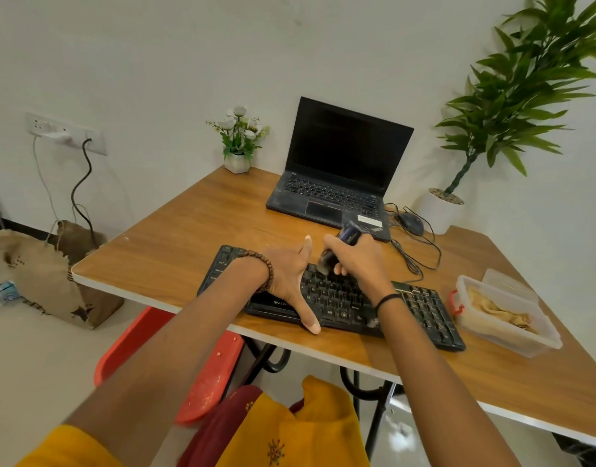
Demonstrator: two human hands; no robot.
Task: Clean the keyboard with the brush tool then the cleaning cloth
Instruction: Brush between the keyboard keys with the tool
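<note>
A black keyboard (421, 308) lies slantwise on the wooden table (175, 251), near its front edge. My left hand (293, 281) rests flat on the keyboard's left half, fingers straight and thumb spread toward the front edge. My right hand (357, 261) grips a dark blue brush tool (347, 235), its bristle end pointing down onto the upper key rows in the middle of the keyboard. A yellowish cleaning cloth (498, 311) lies crumpled inside a clear plastic box (539, 342) to the right of the keyboard.
An open black laptop (337, 176) stands behind the keyboard, with a wired mouse (411, 222) and its cable at its right. A small flower pot (237, 161) sits at the table's back corner. A tall plant (441, 210) stands right, a red chair (202, 389) under the table.
</note>
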